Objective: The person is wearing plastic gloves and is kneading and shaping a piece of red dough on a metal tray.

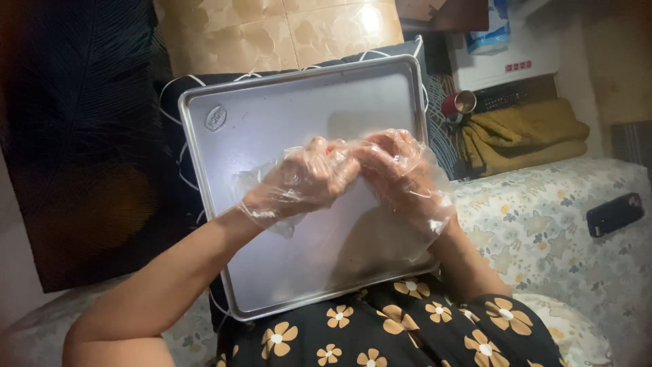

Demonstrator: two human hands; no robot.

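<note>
Tray (272,129) on lap, bare so far. Left hand (299,180) and right hand (401,170), both plastic-gloved, pressed together around small red bit (331,151). Barely started, I'd say.

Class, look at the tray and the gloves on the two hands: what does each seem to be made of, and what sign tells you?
Tray: probably metal, likely aluminium or steel, with a dull brushed grey sheen, a rolled rim and a stamped oval mark. Gloves on the left hand and right hand: thin clear plastic film; they are see-through, loose, crinkled and glint in the light.
</note>
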